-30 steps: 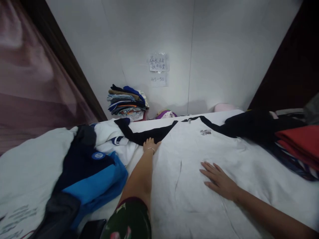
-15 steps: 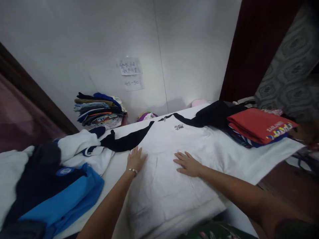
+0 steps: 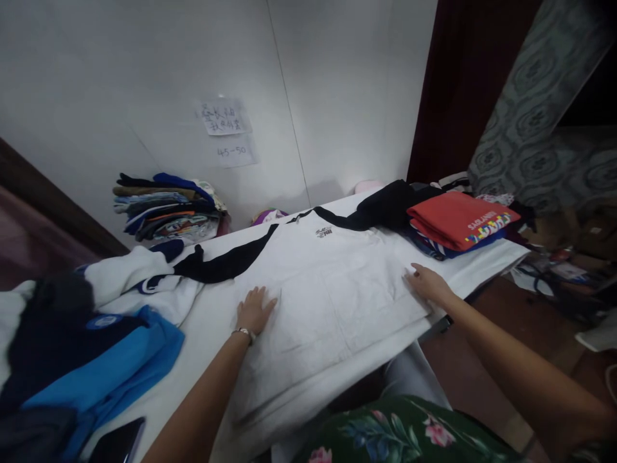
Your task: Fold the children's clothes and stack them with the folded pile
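Note:
A white long-sleeved shirt with black sleeves (image 3: 332,289) lies spread out on the white-covered table, its collar toward the wall and a small dark print on the chest. My left hand (image 3: 255,310), with a bracelet at the wrist, rests flat on the shirt's left side, fingers spread. At the shirt's right edge, my right hand (image 3: 428,284) touches the fabric with its fingers slightly bent and the thumb apart. Both hands are open. The black right sleeve (image 3: 385,202) stretches back beside a folded pile.
Folded clothes topped by a red garment (image 3: 463,222) sit to the right. A tall stack of folded clothes (image 3: 168,206) stands at the back left. Loose white, navy and blue clothes (image 3: 110,360) cover the left side. A phone (image 3: 118,442) lies at the front left.
My right hand has slid from the middle of the shirt out to its right edge. My left hand stays on the left side. The view has turned rightward.

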A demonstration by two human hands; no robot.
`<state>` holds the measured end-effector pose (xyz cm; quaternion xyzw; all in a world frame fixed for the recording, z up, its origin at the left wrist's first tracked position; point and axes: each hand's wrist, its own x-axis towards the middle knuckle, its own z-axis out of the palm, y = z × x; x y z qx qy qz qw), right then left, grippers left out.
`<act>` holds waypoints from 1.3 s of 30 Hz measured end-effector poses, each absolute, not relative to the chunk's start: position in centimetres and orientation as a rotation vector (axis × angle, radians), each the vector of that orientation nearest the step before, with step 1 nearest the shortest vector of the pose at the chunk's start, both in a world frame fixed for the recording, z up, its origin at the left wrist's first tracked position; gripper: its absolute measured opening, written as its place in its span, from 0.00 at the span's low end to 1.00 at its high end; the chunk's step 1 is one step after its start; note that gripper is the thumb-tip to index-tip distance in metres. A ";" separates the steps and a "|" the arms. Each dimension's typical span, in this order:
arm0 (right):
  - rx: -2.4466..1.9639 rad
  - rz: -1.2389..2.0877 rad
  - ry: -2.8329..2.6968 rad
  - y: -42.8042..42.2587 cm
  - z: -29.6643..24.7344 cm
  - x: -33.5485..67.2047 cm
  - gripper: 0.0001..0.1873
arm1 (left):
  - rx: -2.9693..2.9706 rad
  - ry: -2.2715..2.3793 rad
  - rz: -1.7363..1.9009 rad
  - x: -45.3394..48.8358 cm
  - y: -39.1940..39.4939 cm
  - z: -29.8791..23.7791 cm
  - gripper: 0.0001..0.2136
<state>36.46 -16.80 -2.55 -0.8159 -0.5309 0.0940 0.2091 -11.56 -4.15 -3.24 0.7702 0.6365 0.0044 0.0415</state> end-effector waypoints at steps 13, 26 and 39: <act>-2.361 0.349 -1.579 -20.4 -4.2 38.5 0.24 | 2.538 1.682 -0.069 -3.5 -6.3 -4.2 0.31; -1.654 0.443 -1.922 -9.1 -1.7 31.0 0.25 | 2.490 1.772 0.044 1.7 -1.7 -2.5 0.32; -1.820 0.576 -0.857 5.7 0.6 40.1 0.28 | 2.546 1.779 -0.022 1.1 -1.7 -4.7 0.32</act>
